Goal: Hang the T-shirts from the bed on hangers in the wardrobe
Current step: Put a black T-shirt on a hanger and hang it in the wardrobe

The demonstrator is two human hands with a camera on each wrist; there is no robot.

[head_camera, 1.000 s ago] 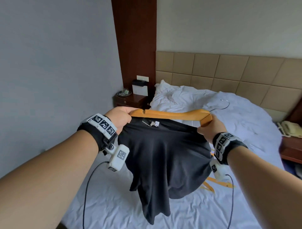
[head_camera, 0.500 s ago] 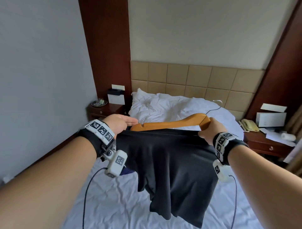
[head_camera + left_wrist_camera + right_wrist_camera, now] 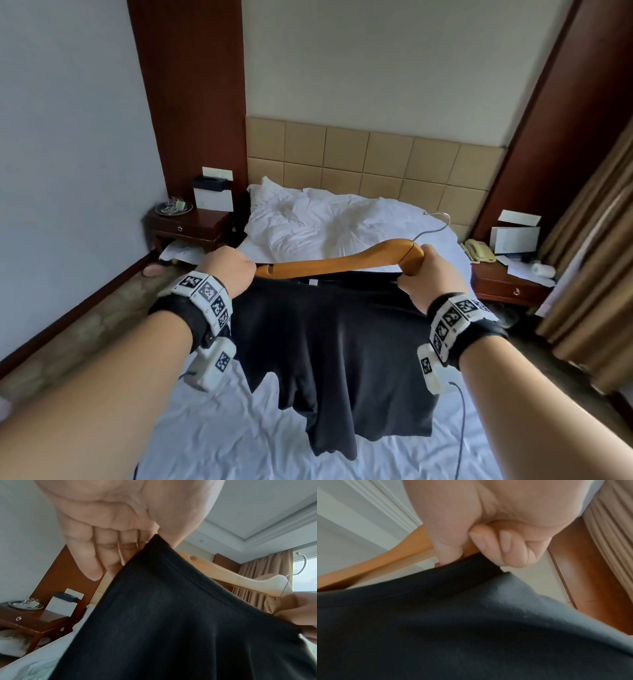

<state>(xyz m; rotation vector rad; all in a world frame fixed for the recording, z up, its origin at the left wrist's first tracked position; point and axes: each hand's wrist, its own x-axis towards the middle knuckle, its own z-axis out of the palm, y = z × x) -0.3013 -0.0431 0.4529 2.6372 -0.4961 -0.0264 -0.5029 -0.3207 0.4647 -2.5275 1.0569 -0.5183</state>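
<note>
Change: since the frame half a second back, more of the room is taken in by the head view, with the curtain now shown at 3 o'clock; the shirt and hanger are still held up between both hands, and the hanger's right end is raised a little higher.
Black T-shirt (image 3: 329, 346): held in the air above the bed, stretched by its top edge between the two hands and hanging down at 6 o'clock; a small white label is seen at its neck.
Orange-brown wooden hanger (image 3: 339, 261): held just above the shirt's top edge, its silver wire hook (image 3: 432, 224) pointing off toward 2 o'clock; whether any of it sits inside the shirt cannot be told.
Left hand (image 3: 230, 270): fingers are curled, and the shirt's edge is pinched between thumb and fingers (image 3: 96, 555) at the hanger's left end.
Right hand (image 3: 430, 274): closed in a fist round the hanger's right end, with the shirt's edge caught under the curled fingers (image 3: 489, 543).
White rumpled bed (image 3: 329, 222): spread beneath the shirt, its pillows bunched at 12 o'clock against a tan padded headboard (image 3: 373, 161).
Dark wooden nightstand (image 3: 186, 224): set at 10 o'clock, bearing a glass tray.
Second nightstand (image 3: 507, 281): set at 3 o'clock, bearing a beige telephone (image 3: 478, 249) and papers.
Brown curtain (image 3: 596, 246): hung at the right edge.
</note>
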